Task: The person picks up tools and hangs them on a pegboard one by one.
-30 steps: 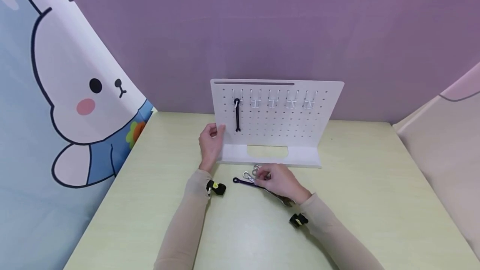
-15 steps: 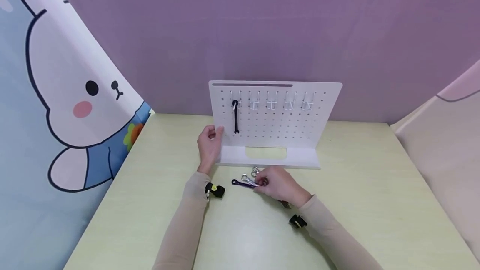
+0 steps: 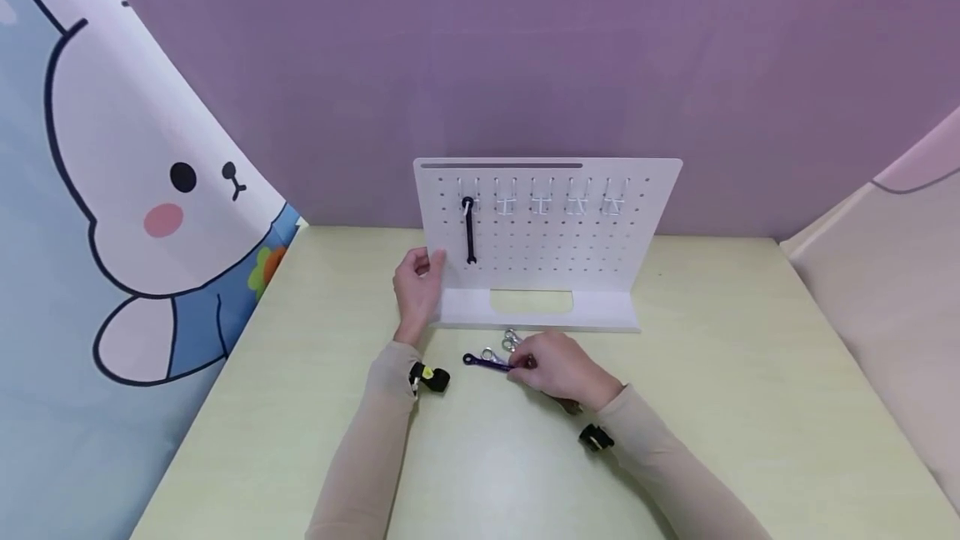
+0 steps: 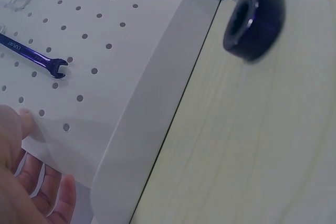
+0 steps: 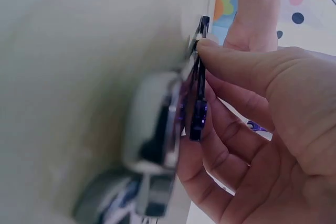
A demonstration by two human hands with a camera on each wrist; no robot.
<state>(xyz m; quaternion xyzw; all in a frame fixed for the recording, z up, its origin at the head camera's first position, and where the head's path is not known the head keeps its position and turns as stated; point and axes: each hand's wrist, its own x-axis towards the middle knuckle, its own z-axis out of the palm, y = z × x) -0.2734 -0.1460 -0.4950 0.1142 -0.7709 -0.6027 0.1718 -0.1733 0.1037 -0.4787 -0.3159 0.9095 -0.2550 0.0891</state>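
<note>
1. On my remote feed, the left hand (image 3: 418,288) grips the white pegboard (image 3: 555,278) by its left edge.
2. A dark combination wrench (image 3: 470,237) hangs at the board's upper left.
3. In front, I see a purple ring-ended wrench (image 3: 491,364), beside silver wrenches (image 3: 510,340) on the worktop (image 3: 750,373), pinched by the right hand (image 3: 561,367).

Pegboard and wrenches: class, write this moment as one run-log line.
left hand: grips pegboard at left edge; right hand: pinches dark wrench; hung wrench: on leftmost hook; silver wrenches: beside dark wrench
</note>
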